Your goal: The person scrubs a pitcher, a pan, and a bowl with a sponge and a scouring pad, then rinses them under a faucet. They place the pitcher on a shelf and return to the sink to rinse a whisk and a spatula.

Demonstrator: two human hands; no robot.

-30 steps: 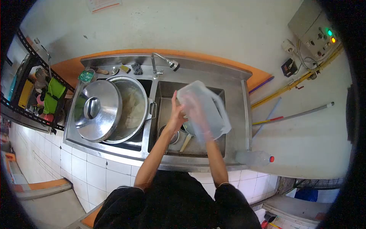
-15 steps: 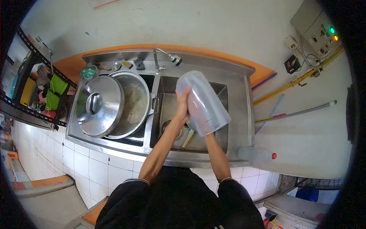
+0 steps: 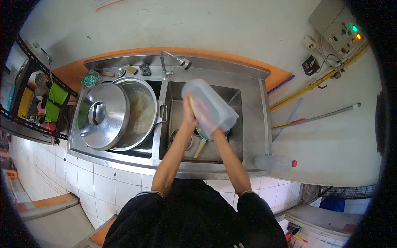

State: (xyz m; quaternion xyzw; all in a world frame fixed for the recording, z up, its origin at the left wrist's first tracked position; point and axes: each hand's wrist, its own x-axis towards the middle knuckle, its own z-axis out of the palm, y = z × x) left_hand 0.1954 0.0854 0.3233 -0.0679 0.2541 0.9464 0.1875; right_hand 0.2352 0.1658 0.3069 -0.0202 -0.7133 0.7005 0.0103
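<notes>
Both hands, the left hand (image 3: 189, 118) outside and the right hand (image 3: 203, 115) inside, grip the clear plastic container (image 3: 211, 105) over the right sink basin (image 3: 231, 144); since 1 second ago it has turned and dropped lower, so scrubbing continues.

Compared with a second ago, the clear plastic container (image 3: 211, 105) is turned and lowered over the sink basin (image 3: 242, 136); its broad side, then faced upward, is now angled away. The left hand (image 3: 189, 118), earlier spread open beside the container, is now pressed against its near wall. The right hand (image 3: 204, 120), earlier seen through the plastic higher up, is now tucked inside the container close to the left hand.
</notes>
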